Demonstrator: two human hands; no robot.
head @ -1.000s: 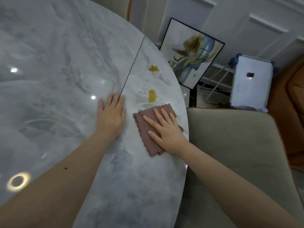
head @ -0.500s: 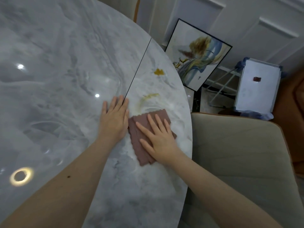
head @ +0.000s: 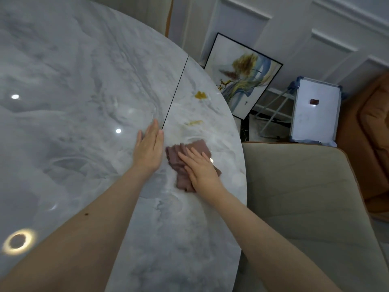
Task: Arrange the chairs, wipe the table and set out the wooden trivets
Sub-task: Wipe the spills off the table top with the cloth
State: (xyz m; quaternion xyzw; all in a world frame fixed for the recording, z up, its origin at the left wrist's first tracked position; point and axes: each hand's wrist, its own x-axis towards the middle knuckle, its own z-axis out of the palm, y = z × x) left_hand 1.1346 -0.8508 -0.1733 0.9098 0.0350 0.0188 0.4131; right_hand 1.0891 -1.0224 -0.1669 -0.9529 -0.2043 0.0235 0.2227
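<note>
My left hand [head: 149, 151] lies flat on the table [head: 69, 106], fingers straight and together, bracing just left of the dark seam [head: 174, 95]. It holds nothing.

Just beside it, my right hand [head: 201, 168] presses the cloth [head: 190, 150] down with straight, slightly spread fingers; nothing is gripped, only pushed. The cloth sits near the table's right edge, now bunched and pulled back toward me compared with a second ago, when it lay flatter and nearer the lower spill.

That pass did something. The nearer yellow blot, solid a second ago, is now a thin smear [head: 193, 122] beyond the cloth, with wet streaks around it. The farther blot [head: 200, 95] looks untouched.

So I judge the wiping to be partly done: one more stroke should lift the smear, then a longer reach for the far blot. The chair [head: 294, 186] stands close against the table's right side. No trivets are in view.
</note>
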